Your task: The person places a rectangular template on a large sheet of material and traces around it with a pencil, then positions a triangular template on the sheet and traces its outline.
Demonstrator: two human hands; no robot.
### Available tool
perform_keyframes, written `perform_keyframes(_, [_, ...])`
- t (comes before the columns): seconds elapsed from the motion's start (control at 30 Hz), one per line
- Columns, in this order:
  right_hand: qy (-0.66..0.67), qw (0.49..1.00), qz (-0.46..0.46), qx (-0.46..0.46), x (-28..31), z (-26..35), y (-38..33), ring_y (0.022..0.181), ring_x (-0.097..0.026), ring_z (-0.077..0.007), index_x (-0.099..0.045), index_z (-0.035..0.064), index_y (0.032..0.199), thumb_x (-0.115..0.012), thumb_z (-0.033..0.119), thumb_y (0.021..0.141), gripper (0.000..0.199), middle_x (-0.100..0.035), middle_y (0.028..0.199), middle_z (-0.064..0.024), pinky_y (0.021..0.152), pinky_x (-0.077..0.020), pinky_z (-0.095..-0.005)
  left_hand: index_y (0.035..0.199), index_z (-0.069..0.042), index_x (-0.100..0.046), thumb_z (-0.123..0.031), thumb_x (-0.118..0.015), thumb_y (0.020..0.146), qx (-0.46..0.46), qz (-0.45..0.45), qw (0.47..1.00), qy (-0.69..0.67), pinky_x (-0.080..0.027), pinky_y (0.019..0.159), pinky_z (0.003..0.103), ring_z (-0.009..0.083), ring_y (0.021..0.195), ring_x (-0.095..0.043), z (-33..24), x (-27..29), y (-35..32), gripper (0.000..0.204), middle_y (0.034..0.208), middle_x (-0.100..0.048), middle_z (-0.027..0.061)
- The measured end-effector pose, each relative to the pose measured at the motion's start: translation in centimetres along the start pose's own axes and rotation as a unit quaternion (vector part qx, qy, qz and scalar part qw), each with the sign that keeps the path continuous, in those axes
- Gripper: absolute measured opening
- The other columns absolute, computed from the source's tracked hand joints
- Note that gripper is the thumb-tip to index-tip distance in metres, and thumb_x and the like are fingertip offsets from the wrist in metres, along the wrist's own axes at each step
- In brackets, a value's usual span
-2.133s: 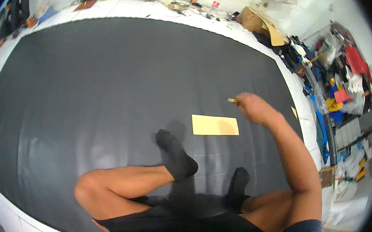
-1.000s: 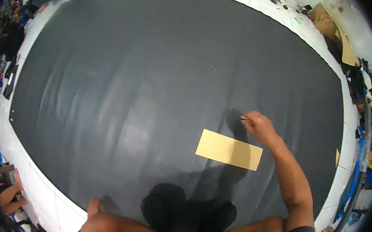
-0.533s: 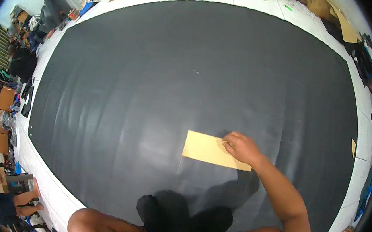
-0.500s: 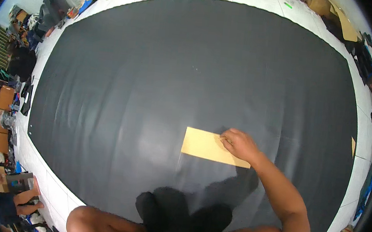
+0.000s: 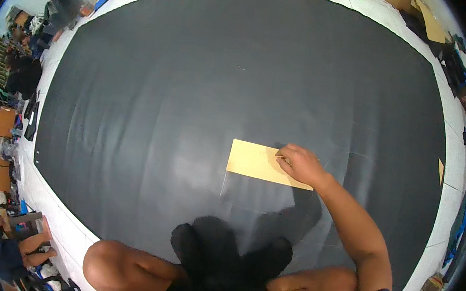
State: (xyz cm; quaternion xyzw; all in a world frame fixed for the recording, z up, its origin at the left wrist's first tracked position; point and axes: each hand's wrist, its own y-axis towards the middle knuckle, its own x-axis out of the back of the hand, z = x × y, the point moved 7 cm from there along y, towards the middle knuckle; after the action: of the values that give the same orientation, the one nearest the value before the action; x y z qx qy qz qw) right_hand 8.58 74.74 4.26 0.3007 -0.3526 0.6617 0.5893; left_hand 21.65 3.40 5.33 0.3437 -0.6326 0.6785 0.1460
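A pale yellow rectangular card (image 5: pixel 251 161) lies flat on a large black sheet (image 5: pixel 204 98), in front of my crossed legs. My right hand (image 5: pixel 298 164) is closed in a pinch over the card's right part. Something thin and light shows at its fingertips, too small to name. Faint pale lines mark the sheet below the card's left corner and nearer to me. My left hand is out of view.
White floor tiles (image 5: pixel 64 236) surround the sheet. Another yellow piece (image 5: pixel 440 171) lies at its right edge. Along the left stand crowded shelves with cardboard boxes (image 5: pixel 5 122); a person (image 5: pixel 4 252) sits at the lower left. Piled goods line the right side.
The whole scene sits higher in the picture, as the view has tilted down slightly. My right hand and the card keep about the same place on the sheet.
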Motion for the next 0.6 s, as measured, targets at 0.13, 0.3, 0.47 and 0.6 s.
perform_keyframes(0.13, [0.009, 1.0, 0.006, -0.023, 0.1, -0.1, -0.2, 0.1, -0.069, -0.0333, -0.072, 0.0087, 0.11, -0.063, 0.027, 0.099, 0.023, -0.07, 0.105, -0.0111, 0.085, -0.0556, -0.0467, 0.13, -0.006, -0.061, -0.026, -0.07, 0.09, -0.01, 0.008, 1.0, -0.011, -0.048, 0.098, 0.049, 0.0385, 0.117, -0.058, -0.3, -0.9, 0.6, 0.046, 0.127, -0.059, 0.0213])
perform_keyframes(0.3, [0.005, 0.999, -0.007, -0.05, 1.6, 0.1, -1.1, 0.099, -0.069, -0.0336, -0.072, 0.0085, 0.111, -0.062, 0.027, 0.099, 0.024, -0.071, 0.107, -0.0107, 0.086, -0.0556, -0.0462, 0.127, -0.006, -0.063, -0.024, -0.071, 0.09, -0.03, 0.021, 0.999, -0.018, -0.05, 0.095, 0.048, 0.0377, 0.113, -0.061, -0.8, -1.4, 1.2, 0.043, 0.123, -0.062, 0.0204])
perform_keyframes(0.47, [0.004, 0.997, -0.026, -0.072, 2.8, -0.3, -2.1, 0.1, -0.069, -0.034, -0.072, 0.0097, 0.112, -0.063, 0.027, 0.099, 0.024, -0.071, 0.108, -0.011, 0.087, -0.055, -0.0468, 0.124, -0.006, -0.065, -0.023, -0.072, 0.089, -0.037, 0.039, 0.998, -0.012, -0.052, 0.092, 0.047, 0.0368, 0.109, -0.064, -1.1, -1.1, 1.9, 0.04, 0.119, -0.064, 0.0195])
perform_keyframes(0.6, [-0.059, 0.993, -0.024, -0.099, 4.2, -2.6, -4.8, 0.099, -0.069, -0.0338, -0.072, 0.0108, 0.109, -0.066, 0.027, 0.096, 0.021, -0.07, 0.105, -0.0103, 0.085, -0.0554, -0.0471, 0.122, -0.006, -0.067, -0.022, -0.073, 0.088, -0.04, 0.081, 0.996, 0.026, -0.053, 0.09, 0.046, 0.0362, 0.106, -0.066, -0.6, 0.8, 3.9, 0.038, 0.115, -0.067, 0.0188])
